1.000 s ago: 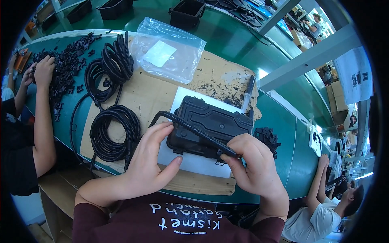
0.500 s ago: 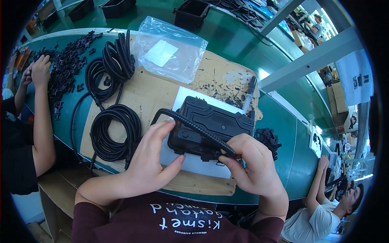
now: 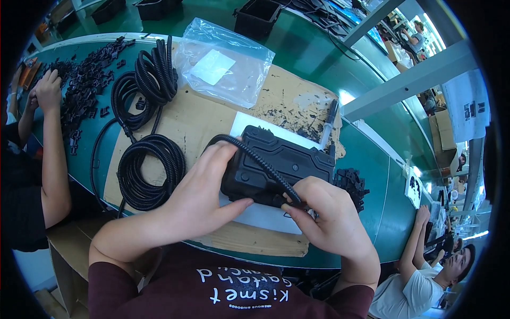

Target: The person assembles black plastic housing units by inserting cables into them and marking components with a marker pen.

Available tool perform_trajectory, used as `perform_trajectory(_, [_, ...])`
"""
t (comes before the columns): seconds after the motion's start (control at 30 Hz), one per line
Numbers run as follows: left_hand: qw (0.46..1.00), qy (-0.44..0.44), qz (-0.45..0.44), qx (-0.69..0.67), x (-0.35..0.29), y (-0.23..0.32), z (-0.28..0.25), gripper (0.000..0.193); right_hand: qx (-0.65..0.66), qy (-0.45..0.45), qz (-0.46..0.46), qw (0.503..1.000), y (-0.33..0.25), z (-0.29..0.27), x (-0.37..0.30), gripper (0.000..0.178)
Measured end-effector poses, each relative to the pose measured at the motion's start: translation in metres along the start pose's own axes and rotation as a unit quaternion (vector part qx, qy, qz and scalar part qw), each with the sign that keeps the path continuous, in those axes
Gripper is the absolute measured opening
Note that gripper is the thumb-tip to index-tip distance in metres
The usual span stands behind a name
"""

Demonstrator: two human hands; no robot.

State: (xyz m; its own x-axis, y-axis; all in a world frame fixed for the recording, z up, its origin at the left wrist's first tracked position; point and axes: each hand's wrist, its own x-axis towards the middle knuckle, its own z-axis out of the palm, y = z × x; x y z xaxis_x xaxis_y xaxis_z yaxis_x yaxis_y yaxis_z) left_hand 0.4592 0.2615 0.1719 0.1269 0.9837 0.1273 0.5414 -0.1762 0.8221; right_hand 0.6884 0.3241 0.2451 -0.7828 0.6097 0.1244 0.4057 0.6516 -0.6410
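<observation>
A black plastic case with a ribbed lid lies on a white sheet. A black corrugated hose arches across the case's lid. My left hand is around the case's left end, with its fingers by the far left corner under the hose and its thumb against the near side. My right hand pinches the hose's end between thumb and fingers at the case's near edge. What exactly lies under the right fingertips is hidden.
Two coils of black corrugated hose lie left on the cardboard. A clear plastic bag, a marker-like black stick and small black parts surround the case. Another person's hands work beside a pile of black clips.
My left hand has moved up and right, its fingers sliding to the case's far left corner and its thumb onto the near side. My right hand stays pinched on the hose.
</observation>
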Motion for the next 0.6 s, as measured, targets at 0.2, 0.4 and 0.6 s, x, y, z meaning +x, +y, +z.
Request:
perform_trajectory(0.2, [0.987, -0.079, -0.018, -0.139, 0.026, -0.020, 0.003, 0.116, -0.005, -0.031, 0.041, 0.999, -0.014, -0.003, 0.004, 0.017])
perform_trajectory(0.4, [0.985, -0.121, -0.048, -0.114, 0.034, -0.011, -0.005, 0.124, -0.086, -0.097, 0.027, 0.991, -0.005, -0.016, 0.008, 0.017])
perform_trajectory(0.6, [0.983, -0.122, -0.049, -0.125, 0.034, -0.015, -0.003, 0.119, -0.133, -0.131, -0.125, 0.974, 0.010, -0.022, 0.016, 0.024])
